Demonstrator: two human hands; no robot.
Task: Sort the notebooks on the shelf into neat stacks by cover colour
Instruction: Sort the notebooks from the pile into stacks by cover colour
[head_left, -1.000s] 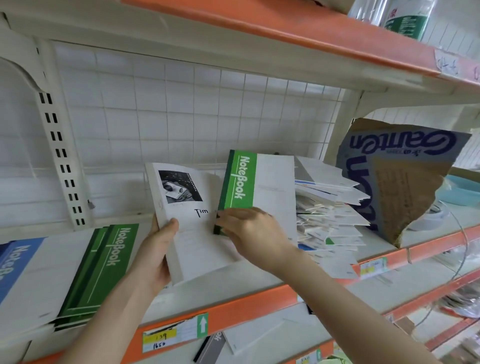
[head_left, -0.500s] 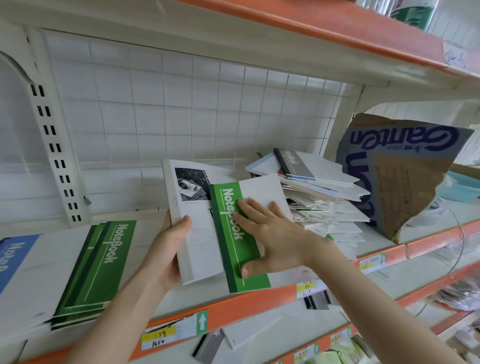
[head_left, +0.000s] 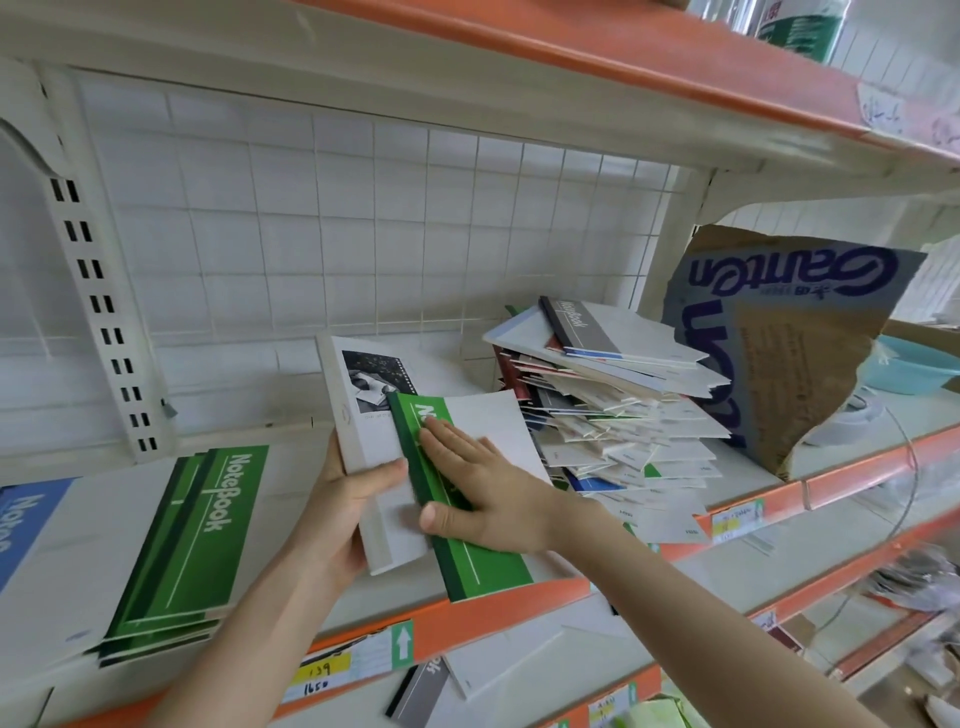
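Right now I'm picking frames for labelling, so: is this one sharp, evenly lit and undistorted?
Head view: soft, even light, no glare; the wide angle bows the wire grid; the green notebook under the right hand is motion-smeared, as is the lower right corner; lettering on the green stack reads crisp.

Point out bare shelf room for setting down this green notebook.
Bare shelf lies between the green stack and the left hand, and a back strip lies between the white notebook and the messy pile. It is crowded from that pile to the torn cardboard.
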